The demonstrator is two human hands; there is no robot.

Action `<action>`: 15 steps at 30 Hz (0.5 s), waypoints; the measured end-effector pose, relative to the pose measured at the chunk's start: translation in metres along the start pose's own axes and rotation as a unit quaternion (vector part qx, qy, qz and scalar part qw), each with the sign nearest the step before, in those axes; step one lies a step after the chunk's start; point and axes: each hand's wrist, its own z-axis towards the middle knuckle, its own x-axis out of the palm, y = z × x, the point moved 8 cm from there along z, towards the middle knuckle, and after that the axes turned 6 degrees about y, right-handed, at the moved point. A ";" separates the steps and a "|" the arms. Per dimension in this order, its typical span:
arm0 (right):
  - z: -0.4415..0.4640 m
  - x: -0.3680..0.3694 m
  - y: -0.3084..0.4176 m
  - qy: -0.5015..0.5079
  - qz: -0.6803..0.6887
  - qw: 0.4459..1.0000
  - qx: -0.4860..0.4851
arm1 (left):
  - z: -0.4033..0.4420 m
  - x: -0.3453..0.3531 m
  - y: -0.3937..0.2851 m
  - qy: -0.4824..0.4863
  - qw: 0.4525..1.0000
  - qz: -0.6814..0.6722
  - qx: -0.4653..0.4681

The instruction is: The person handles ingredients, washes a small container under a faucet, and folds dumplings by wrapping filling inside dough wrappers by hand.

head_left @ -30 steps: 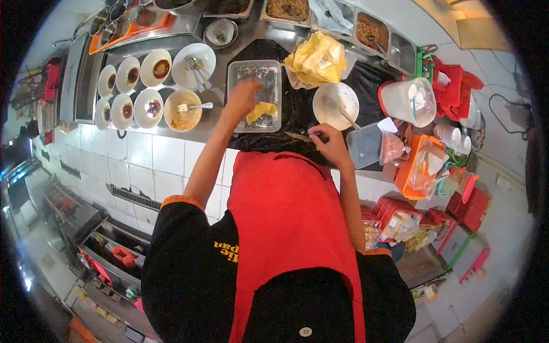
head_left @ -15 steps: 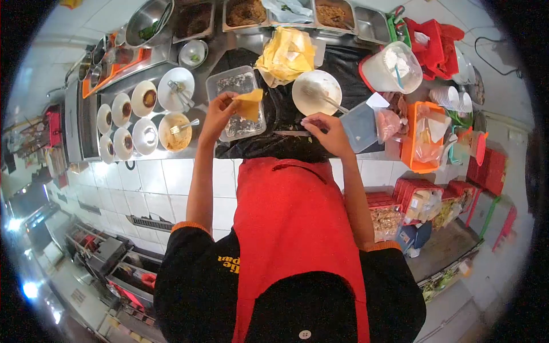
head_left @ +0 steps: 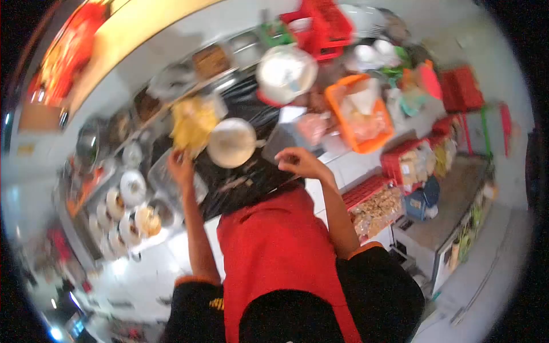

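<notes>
My left hand (head_left: 181, 166) is at the near edge of a stack of yellow wrapper sheets (head_left: 193, 123), above the corner of a clear plastic tray (head_left: 166, 166). Its fingers are bent, their tips against the yellow; blur hides whether a single sheet is pinched. A white bowl (head_left: 231, 143) stands right of the stack, a utensil handle over its rim. My right hand (head_left: 300, 162) hovers by a bluish-grey flat container or lid (head_left: 280, 140), loosely curled, thumb and fingers apart, holding nothing visible. A thin knife-like object (head_left: 236, 184) lies on the black plastic sheet (head_left: 220, 200).
Several small bowls (head_left: 130, 226) line the counter's left side. A white tub (head_left: 286, 74) and an orange basket (head_left: 366, 134) with pinkish contents stand at right. Metal food trays (head_left: 210, 62) run along the back; red crates (head_left: 394, 166) sit lower right.
The view has rotated and blurred. My left hand has moved from over the plastic tray to the wrapper stack; the wrapper it held is no longer distinct. My right hand is nearer the grey-blue container.
</notes>
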 end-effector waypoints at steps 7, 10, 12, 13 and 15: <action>-0.091 -0.254 0.047 -0.117 -0.050 0.990 -0.063 | -0.080 0.043 -0.033 0.062 0.989 -0.095 -0.098; -0.095 -0.384 0.021 -0.271 -0.064 0.960 -0.013 | -0.106 0.068 -0.056 0.017 0.986 -0.102 -0.129; -0.085 -0.460 0.018 -0.366 -0.178 0.913 -0.013 | -0.123 0.093 -0.081 0.020 0.987 -0.084 -0.138; -0.072 -0.488 0.008 -0.364 -0.172 0.915 -0.013 | -0.130 0.100 -0.087 0.027 0.986 -0.067 -0.152; -0.059 -0.522 0.018 -0.446 -0.361 0.816 -0.070 | -0.138 0.113 -0.086 0.047 0.986 -0.040 -0.156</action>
